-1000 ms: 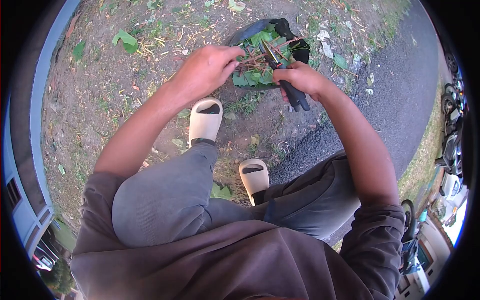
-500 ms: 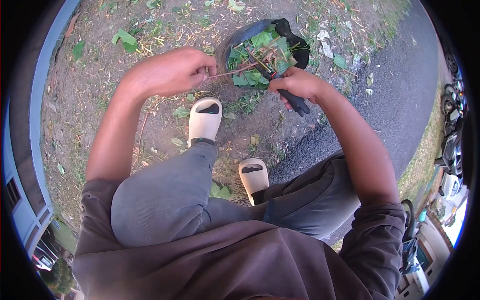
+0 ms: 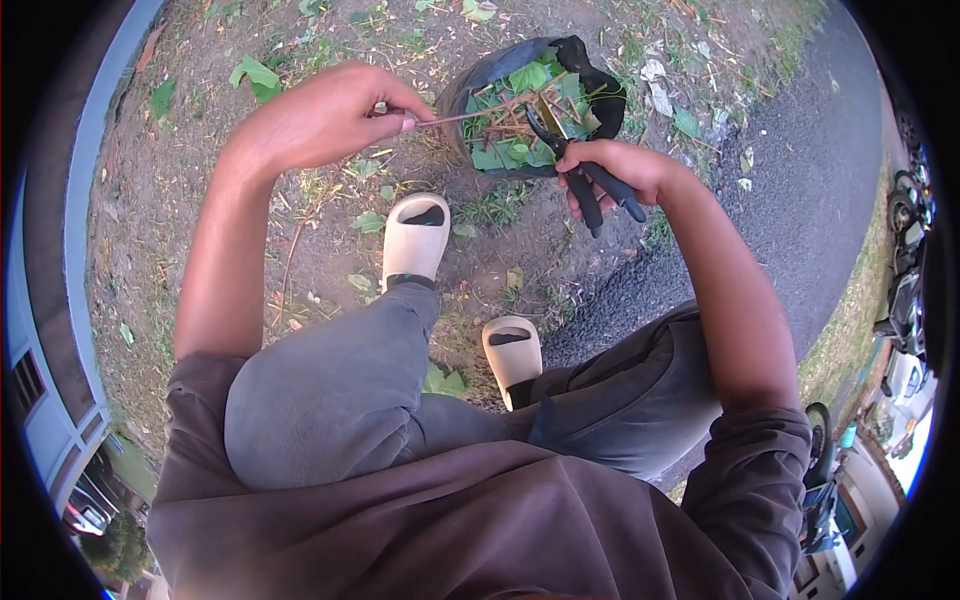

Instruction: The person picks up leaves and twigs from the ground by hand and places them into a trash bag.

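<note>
Between the thumb and fingers of my left hand [image 3: 350,115] is the end of a thin reddish-brown stem [image 3: 455,118], which stretches right across the rim of a black bag [image 3: 462,82]. Cut green leaves and stem pieces [image 3: 515,125] fill the bag. My right hand [image 3: 620,170] is wrapped round the black handles of pruning shears [image 3: 585,190]. Their blades stand apart over the bag's contents, near the far end of the stem, and the handles are spread.
Loose leaves [image 3: 258,76] and dry bits lie on the bare soil around the bag. My feet in beige slides [image 3: 415,245] stand just below it. To the right runs a dark asphalt strip [image 3: 790,200], with motorbikes [image 3: 905,250] beyond; a blue-grey wall edge [image 3: 78,200] borders the left.
The shears have opened, their handles now spread and blades apart. My left hand has moved slightly up, and the stem now lies more level.
</note>
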Available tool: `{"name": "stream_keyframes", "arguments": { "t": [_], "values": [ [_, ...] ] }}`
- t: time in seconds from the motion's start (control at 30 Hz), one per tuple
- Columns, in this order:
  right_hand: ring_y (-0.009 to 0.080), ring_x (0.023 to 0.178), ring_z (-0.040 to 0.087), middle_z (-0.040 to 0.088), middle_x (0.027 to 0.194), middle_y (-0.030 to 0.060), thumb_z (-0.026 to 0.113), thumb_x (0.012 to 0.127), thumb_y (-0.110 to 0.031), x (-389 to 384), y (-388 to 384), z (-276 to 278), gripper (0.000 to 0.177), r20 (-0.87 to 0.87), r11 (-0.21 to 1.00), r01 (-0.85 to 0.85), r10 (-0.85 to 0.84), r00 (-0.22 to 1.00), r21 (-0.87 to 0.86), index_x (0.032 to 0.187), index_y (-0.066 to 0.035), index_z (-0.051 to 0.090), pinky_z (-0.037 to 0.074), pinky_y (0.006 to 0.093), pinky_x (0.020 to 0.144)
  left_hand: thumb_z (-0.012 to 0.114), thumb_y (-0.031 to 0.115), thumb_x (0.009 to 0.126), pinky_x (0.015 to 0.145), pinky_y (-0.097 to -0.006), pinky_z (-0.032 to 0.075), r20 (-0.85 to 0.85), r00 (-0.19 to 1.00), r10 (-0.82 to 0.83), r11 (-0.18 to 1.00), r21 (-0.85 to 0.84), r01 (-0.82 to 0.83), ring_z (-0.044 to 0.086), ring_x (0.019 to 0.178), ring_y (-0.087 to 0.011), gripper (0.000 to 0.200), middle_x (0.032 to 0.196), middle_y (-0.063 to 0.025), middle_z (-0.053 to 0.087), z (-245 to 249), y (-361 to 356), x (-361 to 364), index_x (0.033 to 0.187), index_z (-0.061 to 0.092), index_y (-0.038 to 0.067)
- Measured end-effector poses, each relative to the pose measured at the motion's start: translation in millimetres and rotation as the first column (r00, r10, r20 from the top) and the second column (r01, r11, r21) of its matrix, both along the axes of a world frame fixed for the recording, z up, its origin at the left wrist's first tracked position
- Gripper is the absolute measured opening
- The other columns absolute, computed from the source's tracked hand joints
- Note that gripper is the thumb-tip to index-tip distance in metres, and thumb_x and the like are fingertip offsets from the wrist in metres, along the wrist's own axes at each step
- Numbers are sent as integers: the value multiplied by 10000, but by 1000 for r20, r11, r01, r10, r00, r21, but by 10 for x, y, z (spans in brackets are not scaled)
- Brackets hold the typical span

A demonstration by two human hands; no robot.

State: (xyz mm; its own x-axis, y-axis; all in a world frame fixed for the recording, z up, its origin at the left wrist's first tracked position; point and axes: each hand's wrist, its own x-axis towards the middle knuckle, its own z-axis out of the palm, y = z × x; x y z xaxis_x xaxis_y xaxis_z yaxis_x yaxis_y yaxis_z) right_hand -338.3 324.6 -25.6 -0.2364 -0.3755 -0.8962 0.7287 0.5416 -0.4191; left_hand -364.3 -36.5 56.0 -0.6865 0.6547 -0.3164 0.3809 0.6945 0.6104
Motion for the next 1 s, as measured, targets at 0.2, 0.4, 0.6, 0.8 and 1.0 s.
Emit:
{"name": "stream_keyframes", "arguments": {
  "t": [0.2, 0.4, 0.6, 0.8, 1.0],
  "values": [
    [239, 883, 772, 750, 919, 92, 677, 923, -482, -4, -6, 82, 432, 9, 996, 62, -62, 998, -66, 1058, -72, 656, 590, 364, 759, 680, 180, 1019, 855, -426, 571, 1, 999, -36, 999, -14, 36, 728, 951, -272, 265, 1071, -144, 771, -126, 68, 32, 1233, 786, 65],
    [229, 843, 761, 743, 903, 103, 680, 938, -473, 40, -123, 88, 416, 9, 977, 171, -172, 985, -130, 1044, -71, 654, 606, 368, 773, 678, 174, 1018, 880, -437, 581, 53, 996, -65, 998, -11, 66, 741, 987, -283, 259, 1109, -148, 775, -108, 124, 30, 1228, 789, 70],
    [194, 698, 723, 684, 766, 69, 708, 933, -461, 1, -80, -28, 387, -19, 965, 221, -226, 974, -143, 983, -83, 644, 600, 312, 659, 681, 152, 1007, 884, -440, 581, 49, 999, -18, 998, -51, 20, 741, 990, -296, 244, 1104, -148, 776, -121, 54, 15, 1204, 793, 62],
    [188, 682, 711, 661, 740, 61, 702, 941, -455, -95, -33, -66, 383, -241, 990, 123, -102, 965, 73, 958, -81, 618, 591, 331, 633, 668, 121, 1003, 875, -437, 570, 24, 1000, -5, 992, -124, 8, 733, 984, -295, 239, 1078, -152, 770, -33, 3, 9, 1196, 788, 45],
    [200, 908, 754, 786, 1000, 111, 633, 964, -456, -108, 88, 36, 395, -20, 998, -23, 22, 1000, -52, 1120, -97, 689, 558, 340, 839, 642, 132, 1028, 825, -416, 555, -80, 997, 14, 1000, 29, -12, 709, 908, -251, 256, 1066, -132, 772, -119, -31, -15, 1234, 772, 54]
  ]
}}
